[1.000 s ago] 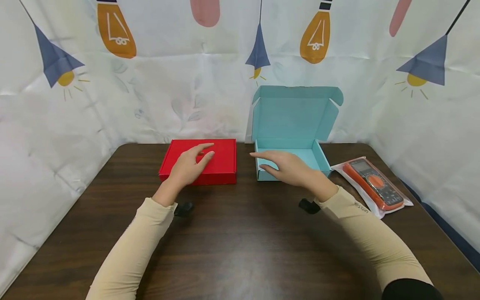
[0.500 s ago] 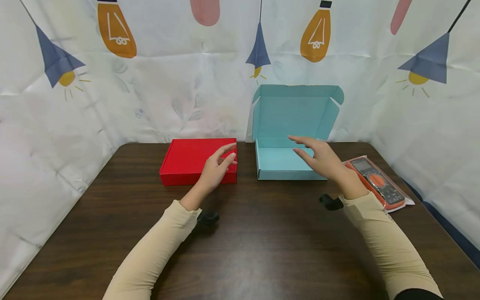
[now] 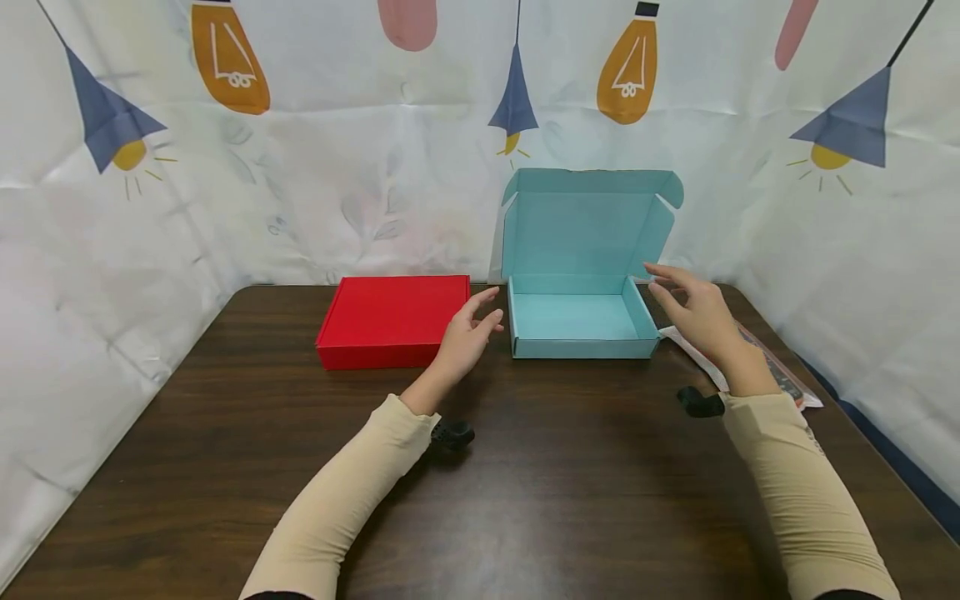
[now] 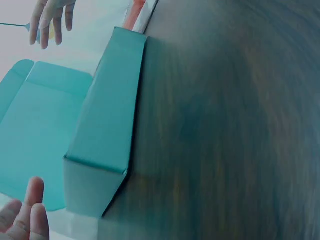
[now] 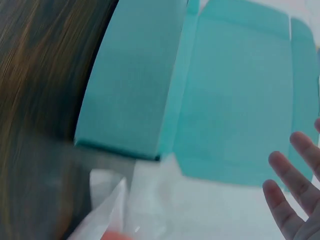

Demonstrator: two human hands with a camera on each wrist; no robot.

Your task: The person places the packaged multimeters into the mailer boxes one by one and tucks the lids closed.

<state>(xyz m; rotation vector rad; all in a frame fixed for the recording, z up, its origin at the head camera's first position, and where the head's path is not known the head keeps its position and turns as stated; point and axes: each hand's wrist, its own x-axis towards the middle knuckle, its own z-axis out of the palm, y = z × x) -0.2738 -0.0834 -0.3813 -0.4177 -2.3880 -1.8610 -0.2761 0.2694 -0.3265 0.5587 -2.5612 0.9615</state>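
Observation:
A light blue cardboard box (image 3: 581,348) stands at the back of the table, its lid (image 3: 585,221) raised and its inside bare. My left hand (image 3: 467,335) hovers between it and a closed red box (image 3: 401,312), fingers loosely bent and holding nothing. To the right of the blue box my right hand (image 3: 697,312) hangs in the air, fingers relaxed, with nothing in them. Beneath that hand and forearm lies an orange multimeter (image 3: 783,375) in a clear plastic bag, mostly hidden. In the right wrist view the blue box (image 5: 130,85) fills the upper middle, the fingers (image 5: 295,187) apart from it.
The dark wooden table (image 3: 517,500) ends at a printed white cloth (image 3: 315,192) hanging behind and on both sides. The blue box's raised lid stands close before that cloth. Each wrist carries a small black camera (image 3: 452,433).
Both hands have moved to the right: the left from over the red box to the gap between the boxes, the right from in front of the blue box to its right side. The boxes stay put.

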